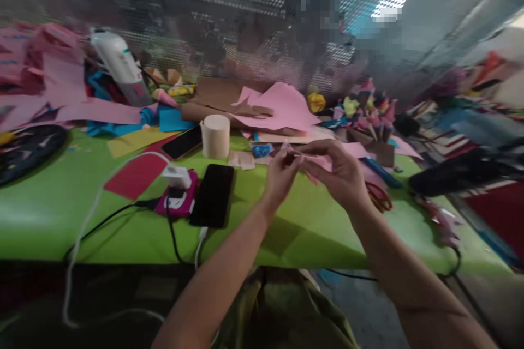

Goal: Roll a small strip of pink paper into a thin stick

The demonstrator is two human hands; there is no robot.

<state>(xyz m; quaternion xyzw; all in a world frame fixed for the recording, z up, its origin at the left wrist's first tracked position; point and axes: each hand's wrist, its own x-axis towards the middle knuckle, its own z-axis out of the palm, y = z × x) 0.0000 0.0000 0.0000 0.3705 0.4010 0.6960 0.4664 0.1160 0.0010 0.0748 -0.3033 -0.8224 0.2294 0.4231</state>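
Observation:
Over the green table, my left hand point(281, 174) and my right hand point(339, 170) meet, fingertips pinched together. Between them is a small pink paper piece point(289, 148), blurred and mostly covered by the fingers. Beside my left hand lie a crumpled blue piece point(262, 150) and some beige scraps point(241, 160). Pink paper strips point(355, 149) lie behind and under my right hand. Red-handled scissors point(380, 197) rest by my right wrist, partly hidden.
A black phone point(213, 196), a magenta power adapter point(179, 194) with cables, and a cream roll point(215, 136) stand left. Pink sheets point(282, 106) and brown paper point(216, 95) are piled behind. A glue gun point(446, 223) lies right, near paper flowers point(374, 112).

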